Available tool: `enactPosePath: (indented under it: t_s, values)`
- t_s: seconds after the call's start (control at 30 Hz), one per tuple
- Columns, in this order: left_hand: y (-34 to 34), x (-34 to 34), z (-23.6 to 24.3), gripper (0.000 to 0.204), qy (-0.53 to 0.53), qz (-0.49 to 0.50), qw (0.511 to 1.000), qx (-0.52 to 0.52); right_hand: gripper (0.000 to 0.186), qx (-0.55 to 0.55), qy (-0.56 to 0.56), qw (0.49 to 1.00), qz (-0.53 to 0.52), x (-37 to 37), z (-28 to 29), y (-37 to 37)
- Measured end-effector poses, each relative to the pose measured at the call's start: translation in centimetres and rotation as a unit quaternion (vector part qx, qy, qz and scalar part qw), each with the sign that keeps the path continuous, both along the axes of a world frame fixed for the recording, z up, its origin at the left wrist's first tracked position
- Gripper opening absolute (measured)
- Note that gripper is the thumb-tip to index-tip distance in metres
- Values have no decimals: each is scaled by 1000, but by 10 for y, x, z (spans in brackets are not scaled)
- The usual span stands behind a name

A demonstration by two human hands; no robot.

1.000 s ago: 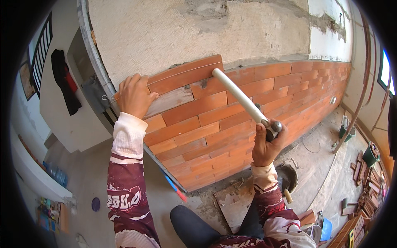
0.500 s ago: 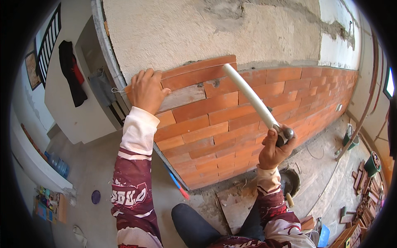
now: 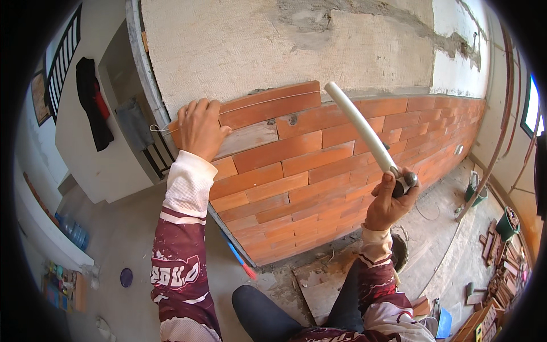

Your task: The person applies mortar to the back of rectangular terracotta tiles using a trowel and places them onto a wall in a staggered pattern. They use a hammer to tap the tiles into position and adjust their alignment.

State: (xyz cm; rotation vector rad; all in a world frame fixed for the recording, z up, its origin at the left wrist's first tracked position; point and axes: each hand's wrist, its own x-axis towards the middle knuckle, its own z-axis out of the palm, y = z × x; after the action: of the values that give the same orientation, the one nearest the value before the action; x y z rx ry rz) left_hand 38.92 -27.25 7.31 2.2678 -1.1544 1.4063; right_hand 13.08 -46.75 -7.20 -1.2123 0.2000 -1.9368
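Note:
My left hand [image 3: 200, 130] grips the left end of a long, thin orange brick [image 3: 270, 104] in the top row, fingers over its upper edge and thumb on its face. A thin white string [image 3: 250, 105] runs across that brick, with a loop near the wall's left edge. My right hand [image 3: 389, 200] is closed around the dark metal head of what looks like a hammer [image 3: 364, 132], its pale, pipe-like handle pointing up and left. The handle's tip is just right of the brick's right end, apart from it. Below is the brick facing [image 3: 302, 165], laid in staggered rows.
Rough plaster [image 3: 239, 51] covers the upper wall. A round mortar container [image 3: 400, 251] sits below my right forearm, partly hidden. At right are a green bucket [image 3: 507, 224] and loose brick pieces [image 3: 501, 290]. A blue-and-red brush-like tool [image 3: 242, 259] leans by the wall's left corner.
The hammer handle has moved right, from over the brick's right end to beside it. My left hand keeps its place on the brick. The whole view has shifted slightly.

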Motion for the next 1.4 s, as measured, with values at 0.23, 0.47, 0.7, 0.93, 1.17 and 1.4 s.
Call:
enactPosePath:
  t_s: [0.23, 0.47, 0.7, 0.93, 1.17, 1.4]
  values:
    - [5, -3, 3, 51, 0, 7, 1000, 6, 38, -31, 34, 999, 10, 12, -30, 18]
    - [-1, 1, -2, 51, 7, -13, 1000, -13, 44, -152, 93, 984, 23, 39, -31, 52]
    - [8, 9, -3, 52, -6, -28, 999, -27, 42, -141, 56, 987, 59, 64, -32, 67]
    - [13, 8, -1, 59, 2, -45, 999, -16, 42, -136, 78, 985, 74, 60, -29, 67]
    - [21, 18, -1, 57, 20, -106, 994, -10, 41, -86, 61, 985, 134, 61, -38, 65]
    - [29, 13, -2, 59, 20, -99, 995, 14, 37, -66, 71, 987, 125, 53, -33, 72]
